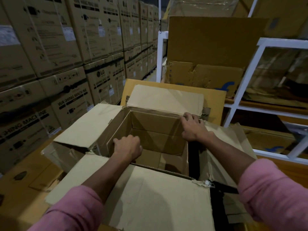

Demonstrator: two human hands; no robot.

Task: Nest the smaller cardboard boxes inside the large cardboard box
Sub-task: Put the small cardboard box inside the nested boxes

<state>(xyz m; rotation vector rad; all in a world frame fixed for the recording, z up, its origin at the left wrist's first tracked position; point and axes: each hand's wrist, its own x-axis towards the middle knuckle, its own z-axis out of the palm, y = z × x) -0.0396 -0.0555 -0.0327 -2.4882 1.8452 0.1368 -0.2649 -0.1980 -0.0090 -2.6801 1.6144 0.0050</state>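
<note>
Far to the left of your left hand (127, 147) rise the stacked cartons (66, 55), printed "LG" and "WASHING MACHINE"; their white labels and finer print are too small and blurred to read, and the nearest ones run off the frame edge. Your left hand curls its fingers over the near-left top edge of the smaller cardboard box (150, 139), gripping that wall. This box sits down inside the large cardboard box (150, 197), whose four flaps spread open around both your hands, the near flap lying under your forearms. The smaller box's floor is partly in shadow, and you cannot make out what, if anything, lies in its dark near-right corner. Your right hand (192, 126) grips the far-right corner of the smaller box, fingers hooked over the rim beside the large box's far flap. A black strip runs just below your right wrist; what it is cannot be told. Beyond your right hand, flattened cardboard sheets (213, 52) lean against a white shelf rack (250, 69), one showing a blue curled logo, partly cut off. Pink sleeves (273, 194) cover both your upper forearms.
</note>
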